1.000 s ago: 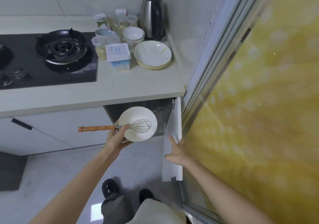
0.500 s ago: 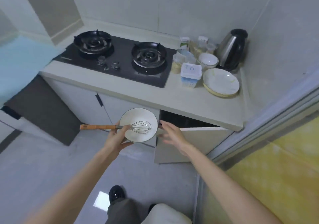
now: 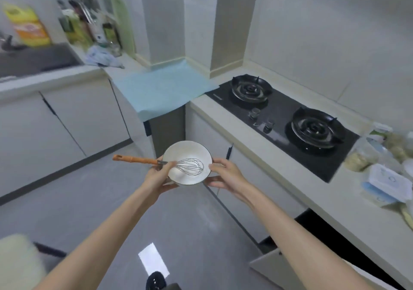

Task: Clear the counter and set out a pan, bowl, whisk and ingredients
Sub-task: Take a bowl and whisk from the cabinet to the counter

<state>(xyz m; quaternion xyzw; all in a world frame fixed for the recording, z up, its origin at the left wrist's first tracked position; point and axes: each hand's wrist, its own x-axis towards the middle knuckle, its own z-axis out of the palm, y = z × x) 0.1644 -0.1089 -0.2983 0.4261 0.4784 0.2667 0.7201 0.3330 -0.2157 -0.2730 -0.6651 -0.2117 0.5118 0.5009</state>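
Note:
A white bowl (image 3: pixel 186 155) with a dark rim is held in front of me over the floor. A wire whisk (image 3: pixel 190 166) with an orange handle lies across it, its handle sticking out to the left. My left hand (image 3: pixel 158 177) grips the bowl's left rim and pins the whisk handle with the thumb. My right hand (image 3: pixel 225 174) holds the bowl's right rim, thumb on top and fingers beneath. Ingredient containers (image 3: pixel 386 181) stand on the counter at the far right, partly cut off.
A black two-burner gas hob (image 3: pixel 283 120) is set in the pale counter (image 3: pixel 263 159) on the right. A blue mat (image 3: pixel 163 88) covers the corner counter. A sink (image 3: pixel 33 60), bottles and utensils stand at the back left. A lower cabinet door (image 3: pixel 279 267) hangs open at the bottom right.
My view has swung left from the cabinet toward the corner. My right hand left the cabinet door and took hold of the bowl's right rim. The left hand kept the bowl and whisk.

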